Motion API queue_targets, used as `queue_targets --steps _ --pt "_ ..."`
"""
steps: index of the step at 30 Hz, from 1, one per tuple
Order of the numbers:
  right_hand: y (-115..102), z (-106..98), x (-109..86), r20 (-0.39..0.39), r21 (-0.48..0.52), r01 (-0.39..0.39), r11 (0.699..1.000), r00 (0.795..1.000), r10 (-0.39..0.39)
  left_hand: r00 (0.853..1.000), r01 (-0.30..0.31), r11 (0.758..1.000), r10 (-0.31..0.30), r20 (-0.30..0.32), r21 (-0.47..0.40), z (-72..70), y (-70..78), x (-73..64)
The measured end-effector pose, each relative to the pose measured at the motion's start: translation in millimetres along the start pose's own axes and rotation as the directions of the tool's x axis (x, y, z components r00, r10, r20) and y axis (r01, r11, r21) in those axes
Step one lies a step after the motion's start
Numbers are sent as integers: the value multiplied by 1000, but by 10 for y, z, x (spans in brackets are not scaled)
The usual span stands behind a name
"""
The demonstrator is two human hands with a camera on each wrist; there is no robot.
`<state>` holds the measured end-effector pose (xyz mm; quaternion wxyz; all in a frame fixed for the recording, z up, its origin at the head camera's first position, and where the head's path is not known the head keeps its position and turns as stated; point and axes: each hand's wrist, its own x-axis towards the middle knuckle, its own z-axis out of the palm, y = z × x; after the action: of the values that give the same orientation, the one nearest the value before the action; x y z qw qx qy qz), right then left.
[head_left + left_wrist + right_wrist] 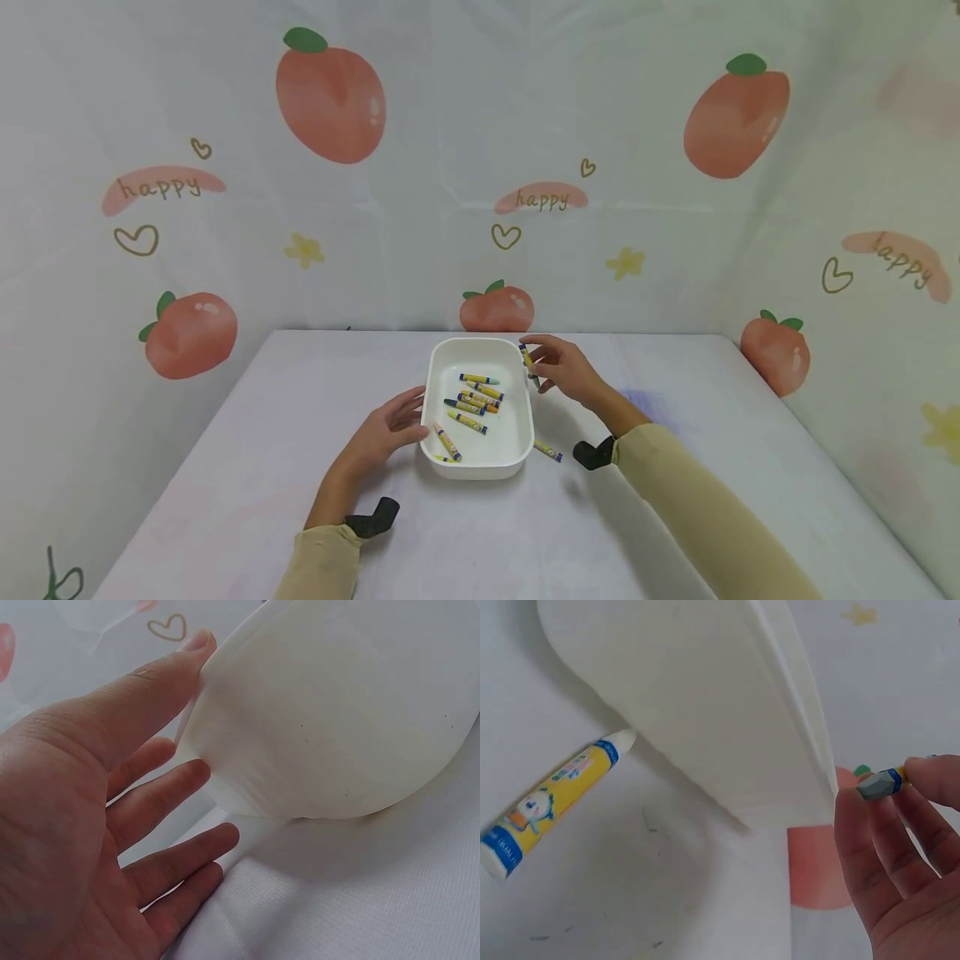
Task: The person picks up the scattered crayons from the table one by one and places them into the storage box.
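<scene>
A white plastic tray [477, 471] stands on the table with several yellow-wrapped crayons [467, 422] lying in it. My left hand [387, 432] is at the tray's left side, its fingers spread and fairly straight against the outer wall. In the left wrist view the thumb [161, 682] lies along the rim. Over by the tray's right far corner, my right hand [564, 367] pinches a grey crayon [881, 785] between thumb and fingers, its grey tip showing. Another crayon [548, 451], with a white tip in the right wrist view, lies on the table just right of the tray.
A white cloth covers the table [225, 500], with a faint blue-purple smudge [648, 408] at right. Behind it hangs a pale backdrop printed with peaches [330, 104], hearts and flowers. Dark wrist mounts [372, 518] sit at both sleeves.
</scene>
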<state>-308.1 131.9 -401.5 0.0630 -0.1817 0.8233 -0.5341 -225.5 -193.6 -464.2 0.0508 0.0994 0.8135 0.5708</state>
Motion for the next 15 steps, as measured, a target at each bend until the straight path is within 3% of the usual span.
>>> queue_targets --steps 6,15 --pt "-101 91 65 27 -26 31 999 999 -30 1000 12 1000 -12 -9 5 11 18 -8" --pt "-242 254 124 105 -84 48 995 994 -39 999 -30 1000 30 23 -9 -21 -5 -20"
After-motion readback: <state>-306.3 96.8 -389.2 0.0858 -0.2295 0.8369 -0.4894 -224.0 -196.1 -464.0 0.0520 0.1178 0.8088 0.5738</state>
